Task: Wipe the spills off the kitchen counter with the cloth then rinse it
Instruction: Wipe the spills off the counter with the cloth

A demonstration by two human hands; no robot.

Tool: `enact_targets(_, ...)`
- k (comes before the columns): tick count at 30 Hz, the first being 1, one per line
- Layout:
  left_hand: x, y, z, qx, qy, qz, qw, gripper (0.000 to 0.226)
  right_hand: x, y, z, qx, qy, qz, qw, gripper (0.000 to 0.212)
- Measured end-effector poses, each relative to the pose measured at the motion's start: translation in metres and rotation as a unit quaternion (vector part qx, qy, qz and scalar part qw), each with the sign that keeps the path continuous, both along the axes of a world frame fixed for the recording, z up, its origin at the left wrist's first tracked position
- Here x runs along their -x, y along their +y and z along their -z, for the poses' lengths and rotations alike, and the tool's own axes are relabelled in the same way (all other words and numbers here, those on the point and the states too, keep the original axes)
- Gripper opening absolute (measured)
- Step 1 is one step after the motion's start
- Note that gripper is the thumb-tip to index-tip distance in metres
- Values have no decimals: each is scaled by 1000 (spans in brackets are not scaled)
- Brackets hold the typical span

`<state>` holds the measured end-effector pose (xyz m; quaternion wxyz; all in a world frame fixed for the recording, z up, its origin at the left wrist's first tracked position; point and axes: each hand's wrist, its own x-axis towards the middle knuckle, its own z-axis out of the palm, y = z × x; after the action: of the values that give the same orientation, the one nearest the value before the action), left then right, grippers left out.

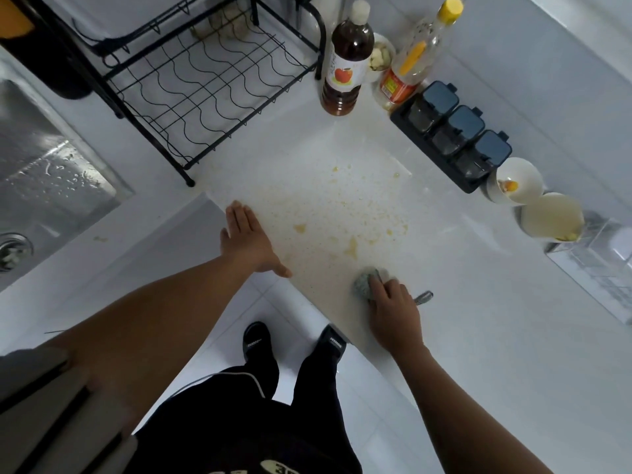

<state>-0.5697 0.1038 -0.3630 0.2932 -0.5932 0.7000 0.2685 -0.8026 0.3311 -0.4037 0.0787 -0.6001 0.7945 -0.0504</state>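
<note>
Right hand, fingers curled, presses cloth at lower centre of tabletop. Left hand flat, fingers together. Better sweep upward through yellow spills, firm pressure.

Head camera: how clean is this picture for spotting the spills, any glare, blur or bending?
In the head view the light is soft and even, so the yellow spills show clearly on the white counter; the wide lens bends the rack and bottles outward; glare sits on the wet sink; the cloth under the right hand looks slightly soft.
</note>
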Motion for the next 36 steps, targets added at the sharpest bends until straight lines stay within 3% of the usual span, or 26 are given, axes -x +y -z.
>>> enact_targets(1,1,0,0,0,-2,1,1000,178,1,1,1,0,3,-51,999,47)
enact_targets(2,2,0,-1,-2,-3,1,1000,178,2,1,0,-14,-7,-36,999,48)
enact_targets(5,2,0,-2,-8,-3,-4,1000,177,-11,1,-3,-5,-37,154,987,49)
enact_targets(6,1,1,-2,-8,-2,-5,1000,177,-20,2,-3,-5,-35,125,991,49)
enact_targets(8,0,1,-4,-8,0,-2,1000,177,-30,7,-1,-9,-13,-58,998,48)
enact_targets(9,0,1,-4,-9,1,0,1000,177,-27,8,-2,-14,-12,-98,995,47)
enact_targets(10,-1,1,-4,-10,3,1,1000,176,-23,8,-4,-25,-22,-67,997,47)
enact_targets(13,-2,1,-6,-14,2,4,1000,175,-31,9,-6,-2,-37,148,988,45)
enact_targets(14,-3,2,-7,-16,2,4,1000,175,-40,9,-6,-1,-29,126,992,46)
enact_targets(17,-2,1,-9,-20,1,7,1000,174,-47,12,-5,-22,-20,-92,995,49)
enact_targets(18,-2,1,-10,-25,2,6,1000,174,-41,11,-7,-32,-24,-97,994,48)
enact_targets(21,-2,-2,-11,-34,1,5,999,174,-36,4,-9,-34,-48,116,992,47)
enact_targets(22,-1,-2,-11,-39,2,2,999,174,-42,1,-10,-32,-46,129,990,48)
enact_targets(26,0,0,-9,-38,4,2,999,174,-62,2,-10,-36,-27,-122,991,47)
enact_targets(32,0,-3,0,-37,-1,-4,999,176,-3,-23,-8,-7,-33,-260,965,42)
enact_targets(34,2,-4,5,-27,-7,-6,1000,177,49,-38,-4,14,-48,-172,984,46)
enact_targets(36,1,-4,7,-20,-12,3,1000,177,104,-54,-6,15,-75,14,997,48)
